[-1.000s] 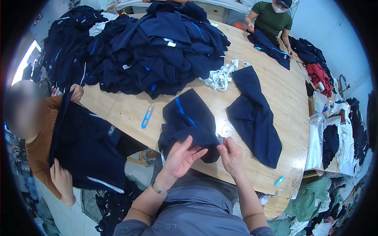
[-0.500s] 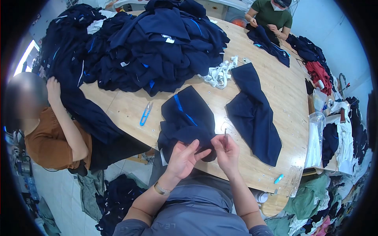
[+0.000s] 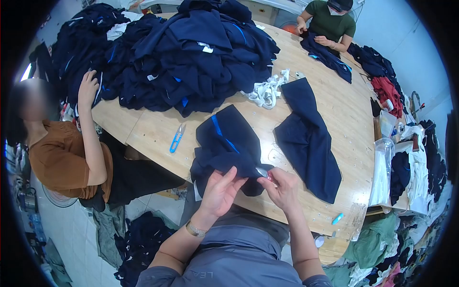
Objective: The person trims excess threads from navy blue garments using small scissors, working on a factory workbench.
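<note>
A navy garment [image 3: 227, 138] with a bright blue stripe lies over the table's near edge in front of me. At its near part, my left hand [image 3: 220, 193] grips the cloth between thumb and fingers. My right hand [image 3: 282, 186] is closed around small thread snips [image 3: 261, 172], whose silver blade points left against the garment's edge; most of the tool is hidden in the fingers. Just right of this garment, another navy piece [image 3: 311, 138] is spread out. Blue-handled thread snips [image 3: 177, 138] rest on the wood to the left.
A large heap of navy garments [image 3: 191, 57] fills the table's [image 3: 351, 143] far left. White strips [image 3: 267, 91] lie beside it, and a small light-blue tool [image 3: 337, 218] near the right edge. One person [image 3: 67, 158] sits at left, another [image 3: 330, 24] works at far right.
My right hand has turned and the snips' blade now lies leftward at the cloth instead of pointing up. The person at left has released the dark cloth and reached toward the heap.
</note>
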